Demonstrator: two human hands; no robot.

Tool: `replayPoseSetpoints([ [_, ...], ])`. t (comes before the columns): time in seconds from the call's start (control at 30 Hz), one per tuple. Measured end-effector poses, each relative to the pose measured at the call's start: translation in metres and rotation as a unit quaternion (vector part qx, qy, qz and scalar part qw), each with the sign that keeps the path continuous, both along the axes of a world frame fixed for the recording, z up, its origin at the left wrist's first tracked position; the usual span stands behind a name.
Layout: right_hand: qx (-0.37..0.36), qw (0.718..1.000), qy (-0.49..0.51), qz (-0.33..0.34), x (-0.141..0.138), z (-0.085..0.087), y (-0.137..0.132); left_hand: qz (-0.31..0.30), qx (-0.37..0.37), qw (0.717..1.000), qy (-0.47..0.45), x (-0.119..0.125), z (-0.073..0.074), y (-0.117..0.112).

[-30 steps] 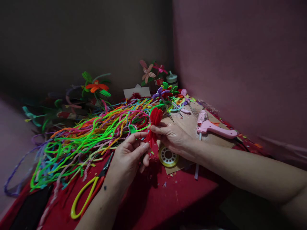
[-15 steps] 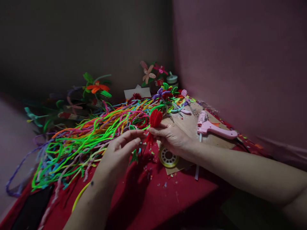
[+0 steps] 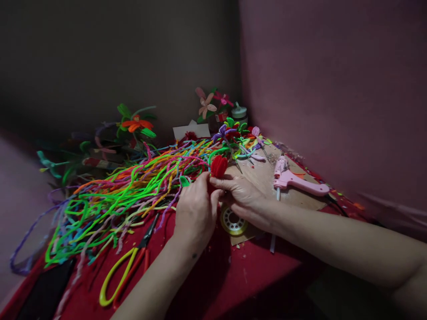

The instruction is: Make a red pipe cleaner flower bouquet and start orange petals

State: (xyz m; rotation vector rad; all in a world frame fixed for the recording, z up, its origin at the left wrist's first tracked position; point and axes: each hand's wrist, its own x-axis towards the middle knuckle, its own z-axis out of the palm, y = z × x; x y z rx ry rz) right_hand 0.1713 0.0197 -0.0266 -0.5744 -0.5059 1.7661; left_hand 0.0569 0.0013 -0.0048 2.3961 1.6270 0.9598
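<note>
Between my hands a red pipe-cleaner flower (image 3: pixel 219 166) stands upright, its folded loops pointing up and away from me. With thumb and fingers my right hand (image 3: pixel 245 195) pinches it just below the loops. My left hand (image 3: pixel 196 211) is closed around its lower end from the left, thumb near the right hand's fingers. That lower end is hidden by my hands. Under the right hand lies a roll of tape on a yellow spool (image 3: pixel 234 221). Scissors with yellow and red handles (image 3: pixel 128 269) rest beside my left forearm.
Colourful pipe cleaners (image 3: pixel 133 186) spread across the left of the red cloth (image 3: pixel 247 275). A pink glue gun (image 3: pixel 293 180) rests on cardboard (image 3: pixel 258 175) at right. Finished flowers (image 3: pixel 205 104) and a lidded jar (image 3: pixel 239 112) stand behind. A dark flat object (image 3: pixel 46 289) lies front left.
My left hand has moved right and closed around the flower's lower end, uncovering the scissors. The flower has shifted slightly right and down; my right hand keeps its pinch.
</note>
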Motion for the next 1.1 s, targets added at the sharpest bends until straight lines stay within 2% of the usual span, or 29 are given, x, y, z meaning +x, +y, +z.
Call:
replayPoseSetpoints([
  [0.07,-0.004,1.0,-0.002,0.0,0.0,-0.001,0.0,-0.008,0.024,0.998,0.058,0.002,-0.006,-0.001],
  [0.17,-0.008,1.0,0.009,-0.012,-0.001,0.0,0.0,-0.001,0.054,0.995,0.08,0.0,-0.014,-0.002],
  [0.3,-0.015,1.0,0.02,-0.015,-0.001,0.0,0.0,-0.025,0.106,0.993,0.037,-0.006,-0.019,0.0],
  [0.4,-0.008,0.999,0.027,-0.028,-0.002,0.0,0.0,-0.048,0.114,0.992,-0.021,-0.009,-0.016,0.001],
  [0.53,0.043,0.999,0.03,-0.005,-0.001,0.001,-0.001,-0.07,0.065,0.984,-0.147,-0.01,-0.008,-0.003],
  [0.63,0.05,0.998,0.041,0.02,-0.001,0.001,-0.002,-0.08,0.013,0.972,-0.219,-0.011,-0.007,-0.005],
  [0.83,0.037,0.998,0.053,0.028,-0.001,0.002,-0.001,-0.081,-0.001,0.951,-0.298,-0.01,-0.01,-0.004],
  [1.0,0.016,0.997,0.069,0.028,-0.003,0.002,-0.001,-0.071,0.0,0.953,-0.293,-0.006,-0.006,-0.006],
  [1.1,0.018,0.996,0.076,0.031,-0.004,0.002,-0.003,-0.05,-0.034,0.934,-0.353,-0.005,-0.004,-0.007],
])
